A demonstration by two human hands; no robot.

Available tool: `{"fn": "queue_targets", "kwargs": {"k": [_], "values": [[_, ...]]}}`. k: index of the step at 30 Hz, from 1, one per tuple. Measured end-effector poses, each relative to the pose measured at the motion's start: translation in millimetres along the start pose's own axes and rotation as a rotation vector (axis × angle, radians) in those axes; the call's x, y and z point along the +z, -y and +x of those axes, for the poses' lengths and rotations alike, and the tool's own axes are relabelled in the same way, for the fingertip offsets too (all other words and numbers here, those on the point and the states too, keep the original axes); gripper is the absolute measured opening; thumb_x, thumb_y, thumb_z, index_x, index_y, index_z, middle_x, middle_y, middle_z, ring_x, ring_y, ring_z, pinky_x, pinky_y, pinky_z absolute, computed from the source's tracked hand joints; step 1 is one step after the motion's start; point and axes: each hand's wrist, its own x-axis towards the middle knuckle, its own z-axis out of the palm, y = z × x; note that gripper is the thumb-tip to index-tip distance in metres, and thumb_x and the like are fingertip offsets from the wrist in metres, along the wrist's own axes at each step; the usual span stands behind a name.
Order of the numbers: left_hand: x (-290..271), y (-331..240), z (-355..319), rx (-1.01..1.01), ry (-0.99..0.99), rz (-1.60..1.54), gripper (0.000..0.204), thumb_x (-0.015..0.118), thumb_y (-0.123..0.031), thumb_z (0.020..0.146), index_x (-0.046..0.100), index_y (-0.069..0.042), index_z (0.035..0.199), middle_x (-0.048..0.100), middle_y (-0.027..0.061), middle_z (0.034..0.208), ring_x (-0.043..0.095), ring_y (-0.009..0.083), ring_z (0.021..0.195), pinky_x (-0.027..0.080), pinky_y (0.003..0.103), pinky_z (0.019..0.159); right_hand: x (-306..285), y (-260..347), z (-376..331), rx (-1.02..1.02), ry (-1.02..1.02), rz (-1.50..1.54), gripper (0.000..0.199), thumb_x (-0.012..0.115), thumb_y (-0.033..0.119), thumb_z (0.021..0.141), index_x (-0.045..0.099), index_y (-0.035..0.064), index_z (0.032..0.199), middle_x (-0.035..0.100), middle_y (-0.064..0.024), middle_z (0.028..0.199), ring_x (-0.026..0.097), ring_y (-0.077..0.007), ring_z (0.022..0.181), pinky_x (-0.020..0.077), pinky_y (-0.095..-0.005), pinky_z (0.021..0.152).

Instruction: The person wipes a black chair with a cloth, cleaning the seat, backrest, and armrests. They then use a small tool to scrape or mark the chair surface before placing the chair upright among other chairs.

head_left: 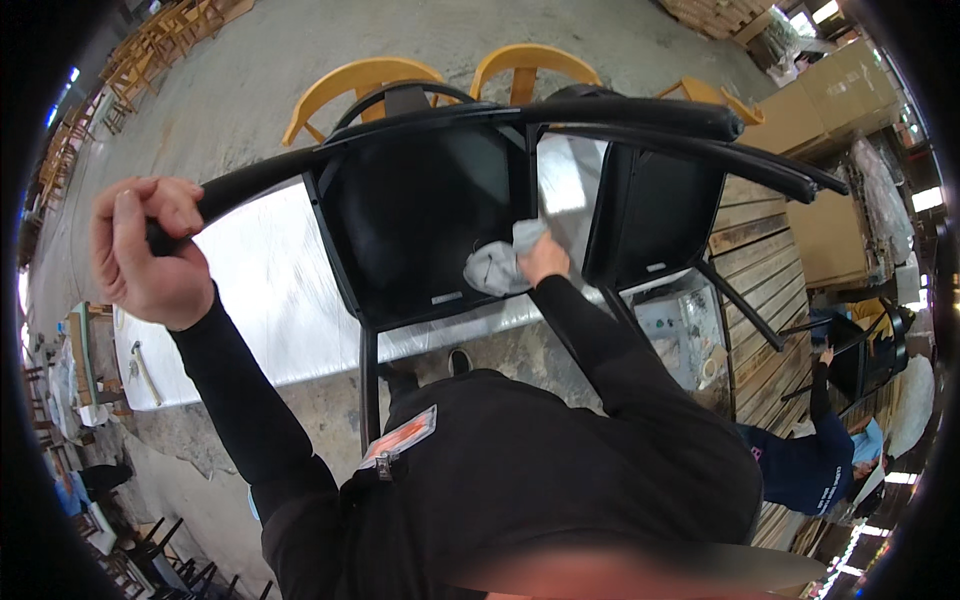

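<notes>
One chair [420,220], black, lies over the film-covered table [250,285], seat underside facing us; we can't see where it bears on the table. Our left hand [150,250] is curled round the end of a thick black rail [270,178], apparently part of that chair. Our right hand [545,262] pinches a bunched grey cloth [490,268] against the underside, by its near edge.

Risks, our read: film looks slick, so if the left grip slips or we push hard one-sided, the chair could slide or roll toward us. It could also knock the second chair [668,215], close on the right, and scuff both finishes. Cloth could snag on the frame edge.

Text: small pale label [445,298] near the cloth, too small to read; rubbing might lift it. Similar label on the second chair. Red-and-white badge [400,440] clipped to our chest, could catch. Co-worker's navy shirt [805,470] carries white print. No brand we can make out.
</notes>
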Motion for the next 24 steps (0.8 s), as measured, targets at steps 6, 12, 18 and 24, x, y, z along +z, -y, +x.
{"fn": "queue_targets", "kwargs": {"k": [6,12,18,24], "values": [[4.3,-3.9,-1.5,-0.05,-0.038,0.002,0.019,0.049,-0.011,0.097,0.06,0.002,0.087,0.052,0.0045,0.056,0.05,0.0104,0.049,0.049,0.03,0.057,-86.9,44.6,36.8,-0.374,0.249,-0.165,0.037,0.067,0.024,0.073,0.068,-0.003,0.098,0.067,-0.0293,0.098,0.065,-0.0435,0.096,0.0523,-0.0482,0.086],[2.8,-5.4,-2.8,-0.05,-0.049,0.005,0.021,0.049,-0.012,0.097,0.06,0.002,0.086,0.052,0.0039,0.055,0.05,0.0095,0.048,0.049,0.029,0.056,-169.3,170.6,110.1,-0.688,-0.519,0.142,0.04,0.07,0.016,0.075,0.057,0.0077,0.111,0.067,-0.019,0.096,0.065,-0.0401,0.09,0.0527,-0.0494,0.076],[4.1,-1.8,-3.5,-0.031,-0.101,-0.004,0.019,0.05,-0.011,0.095,0.059,0.002,0.085,0.051,0.0045,0.052,0.048,0.0094,0.046,0.049,0.029,0.055,-119.3,272.6,76.5,-0.555,-0.157,0.458,0.063,0.055,0.051,0.09,0.042,0.0066,0.133,0.055,-0.0251,0.119,0.058,-0.0414,0.11,0.047,-0.0514,0.092],[9.5,-2.6,-2.5,-0.022,-0.09,-0.021,0.017,0.048,-0.008,0.094,0.059,0.003,0.085,0.051,0.0056,0.053,0.048,0.011,0.046,0.049,0.03,0.055,-85.5,353.2,63.9,-0.89,0.169,0.438,0.047,0.06,0.032,0.09,0.051,0.0004,0.123,0.049,-0.0278,0.125,0.056,-0.044,0.111,0.0452,-0.0462,0.098]]}}
